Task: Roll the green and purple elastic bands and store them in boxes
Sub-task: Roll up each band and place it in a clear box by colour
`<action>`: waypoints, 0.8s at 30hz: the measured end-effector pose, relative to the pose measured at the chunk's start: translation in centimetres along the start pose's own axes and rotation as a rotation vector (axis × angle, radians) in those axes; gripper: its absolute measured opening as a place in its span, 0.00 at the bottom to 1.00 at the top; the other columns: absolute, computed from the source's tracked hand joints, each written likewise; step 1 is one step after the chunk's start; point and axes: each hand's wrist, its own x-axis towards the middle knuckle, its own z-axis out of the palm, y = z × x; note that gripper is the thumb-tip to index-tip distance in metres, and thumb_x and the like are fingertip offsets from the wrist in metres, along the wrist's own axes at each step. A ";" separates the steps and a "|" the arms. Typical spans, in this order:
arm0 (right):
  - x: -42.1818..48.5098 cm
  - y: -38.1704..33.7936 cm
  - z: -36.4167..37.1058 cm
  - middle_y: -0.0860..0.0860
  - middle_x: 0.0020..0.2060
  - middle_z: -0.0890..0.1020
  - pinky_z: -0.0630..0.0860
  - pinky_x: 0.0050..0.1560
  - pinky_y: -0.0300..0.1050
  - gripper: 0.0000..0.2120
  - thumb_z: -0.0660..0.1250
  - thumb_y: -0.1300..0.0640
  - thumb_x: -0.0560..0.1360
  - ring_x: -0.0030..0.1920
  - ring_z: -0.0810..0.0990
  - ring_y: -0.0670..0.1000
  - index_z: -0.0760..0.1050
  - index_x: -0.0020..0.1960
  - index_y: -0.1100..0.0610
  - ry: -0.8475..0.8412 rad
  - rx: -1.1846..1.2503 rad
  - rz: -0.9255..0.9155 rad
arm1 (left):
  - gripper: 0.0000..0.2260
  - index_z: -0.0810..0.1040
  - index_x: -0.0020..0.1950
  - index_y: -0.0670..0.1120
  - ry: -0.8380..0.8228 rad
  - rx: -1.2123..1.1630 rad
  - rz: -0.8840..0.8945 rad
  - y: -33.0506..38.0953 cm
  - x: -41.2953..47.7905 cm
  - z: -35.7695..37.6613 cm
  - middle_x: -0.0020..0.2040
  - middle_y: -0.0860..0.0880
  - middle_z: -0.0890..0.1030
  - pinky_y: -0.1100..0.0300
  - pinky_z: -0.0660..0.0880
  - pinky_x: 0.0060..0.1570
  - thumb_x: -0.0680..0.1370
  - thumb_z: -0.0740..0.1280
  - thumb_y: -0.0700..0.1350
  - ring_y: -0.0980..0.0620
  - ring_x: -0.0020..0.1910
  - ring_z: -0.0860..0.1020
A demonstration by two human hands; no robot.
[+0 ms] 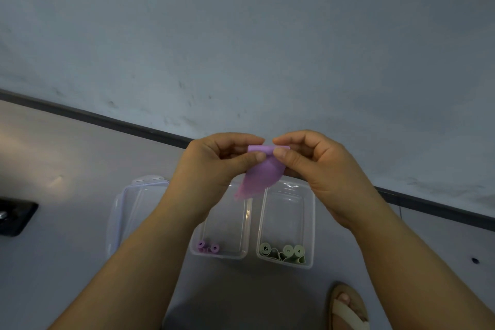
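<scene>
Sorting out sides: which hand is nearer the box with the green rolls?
Right. The right hand hangs over the far end of the green-roll box; the left hand is over the purple-roll box beside it. Both pinch the purple band.

a single wide-angle view from the head, facing forward and down. the left hand (214, 166) and right hand (318, 169) sit close, mid-picture; floor (67, 155) and boxes (312, 225) lie farther below, wall (241, 35) beyond.

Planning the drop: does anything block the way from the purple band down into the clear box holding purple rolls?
Nothing visible does. The purple elastic band, pinched by the left hand and right hand, hangs above the open clear plastic box with small purple rolls; a clear plastic lid lies to its left.
</scene>
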 end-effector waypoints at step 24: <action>-0.3 -0.8 -0.7 0.44 0.39 0.83 0.78 0.42 0.38 0.12 0.74 0.56 0.62 0.41 0.81 0.44 0.79 0.45 0.49 -0.194 0.050 0.005 | 0.14 0.81 0.49 0.40 -0.236 -0.256 -0.254 -0.3 0.3 -1.1 0.46 0.43 0.84 0.59 0.80 0.44 0.66 0.71 0.42 0.49 0.44 0.82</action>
